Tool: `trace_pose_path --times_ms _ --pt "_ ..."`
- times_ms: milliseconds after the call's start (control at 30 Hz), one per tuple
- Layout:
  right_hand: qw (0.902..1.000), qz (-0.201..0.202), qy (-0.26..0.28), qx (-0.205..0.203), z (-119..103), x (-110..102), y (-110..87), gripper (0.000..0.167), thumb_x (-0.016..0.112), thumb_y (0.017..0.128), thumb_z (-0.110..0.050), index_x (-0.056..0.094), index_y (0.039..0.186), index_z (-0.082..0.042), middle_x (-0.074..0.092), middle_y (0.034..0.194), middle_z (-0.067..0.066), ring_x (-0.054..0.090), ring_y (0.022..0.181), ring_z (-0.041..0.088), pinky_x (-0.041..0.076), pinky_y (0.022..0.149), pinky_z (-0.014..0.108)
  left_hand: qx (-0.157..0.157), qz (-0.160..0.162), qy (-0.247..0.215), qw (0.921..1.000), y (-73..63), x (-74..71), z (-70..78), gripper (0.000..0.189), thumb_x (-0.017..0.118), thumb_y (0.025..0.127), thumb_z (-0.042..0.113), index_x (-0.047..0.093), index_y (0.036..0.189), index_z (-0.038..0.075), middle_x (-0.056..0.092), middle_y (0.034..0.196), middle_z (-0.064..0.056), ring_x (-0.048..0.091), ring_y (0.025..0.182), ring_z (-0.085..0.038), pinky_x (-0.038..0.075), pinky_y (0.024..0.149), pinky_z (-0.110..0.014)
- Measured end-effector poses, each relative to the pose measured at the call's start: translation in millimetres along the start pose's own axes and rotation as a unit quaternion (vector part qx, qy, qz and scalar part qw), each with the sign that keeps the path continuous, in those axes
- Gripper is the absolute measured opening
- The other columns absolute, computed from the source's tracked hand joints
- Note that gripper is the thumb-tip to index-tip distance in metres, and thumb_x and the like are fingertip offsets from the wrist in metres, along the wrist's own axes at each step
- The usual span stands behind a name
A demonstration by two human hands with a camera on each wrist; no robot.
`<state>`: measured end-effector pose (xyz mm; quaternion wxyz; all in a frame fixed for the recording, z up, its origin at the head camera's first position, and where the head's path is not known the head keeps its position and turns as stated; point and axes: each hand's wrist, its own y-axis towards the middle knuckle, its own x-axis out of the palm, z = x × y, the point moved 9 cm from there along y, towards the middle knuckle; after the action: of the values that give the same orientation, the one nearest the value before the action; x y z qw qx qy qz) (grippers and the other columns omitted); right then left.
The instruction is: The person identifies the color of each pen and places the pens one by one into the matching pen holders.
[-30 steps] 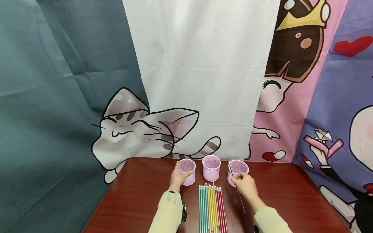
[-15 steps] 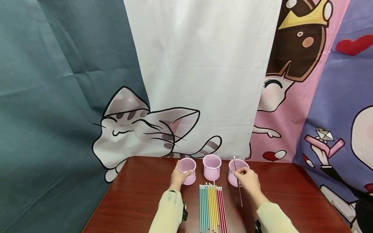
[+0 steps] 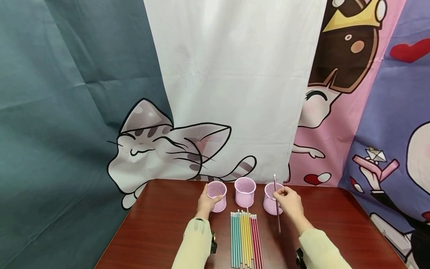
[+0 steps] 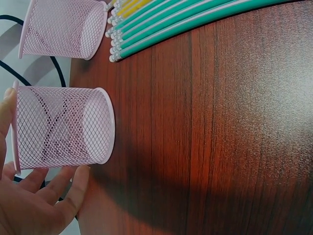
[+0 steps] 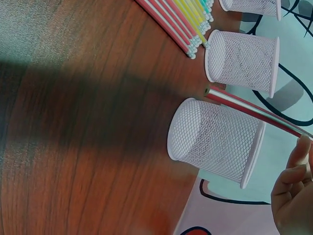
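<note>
In the head view, my left hand (image 3: 205,203) holds the left pink mesh pencil cup (image 3: 220,203), thumb on one side and fingers on the other. The left wrist view shows that cup (image 4: 63,129) upright on the table. My right hand (image 3: 291,203) pinches a red striped pencil (image 3: 278,220) near its upper part. It stands nearly upright, white eraser end up, in front of the right mesh cup (image 3: 269,198). From the right wrist, the pencil's (image 5: 254,111) lower end is seen outside that cup, near its wall. No pencils show inside the cups.
A third mesh cup (image 3: 245,194) stands between the other two. In front lie rows of green pencils (image 3: 236,239), yellow pencils (image 3: 246,239) and red pencils (image 3: 256,239), eraser ends toward the cups. A printed cloth (image 3: 235,93) hangs behind the brown table (image 3: 151,231).
My right hand has raised the red pencil and turned it from a slant to nearly upright, shifting slightly right. The left hand has stayed on its cup.
</note>
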<state>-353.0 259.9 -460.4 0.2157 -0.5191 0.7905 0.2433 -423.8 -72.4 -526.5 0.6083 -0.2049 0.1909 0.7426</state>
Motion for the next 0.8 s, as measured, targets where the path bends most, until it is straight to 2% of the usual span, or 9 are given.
trace_pose_path --times_ms 600,800 --pt "0.9983 0.058 -0.002 -0.005 -9 -25 13.1 0.015 0.063 0.079 -0.022 0.064 0.084 -0.008 0.060 0.068 0.000 0.055 0.060 0.012 0.041 0.059 0.028 0.003 0.000 -0.004 1.0000 -2.0 -1.9 1.7 0.087 0.082 0.070 0.026 0.036 0.142 0.008 0.052 0.124 -0.027 0.051 0.108 -0.043 0.042 0.088 -0.053" --pt "0.9969 0.078 0.014 0.004 -8 -32 15.1 0.015 0.063 0.079 -0.022 0.063 0.085 -0.008 0.059 0.069 0.000 0.054 0.060 0.012 0.041 0.057 0.027 0.004 0.001 -0.001 1.0000 -1.7 -1.5 1.9 0.087 0.082 0.069 0.026 0.036 0.141 0.008 0.053 0.122 -0.027 0.052 0.107 -0.043 0.042 0.088 -0.053"
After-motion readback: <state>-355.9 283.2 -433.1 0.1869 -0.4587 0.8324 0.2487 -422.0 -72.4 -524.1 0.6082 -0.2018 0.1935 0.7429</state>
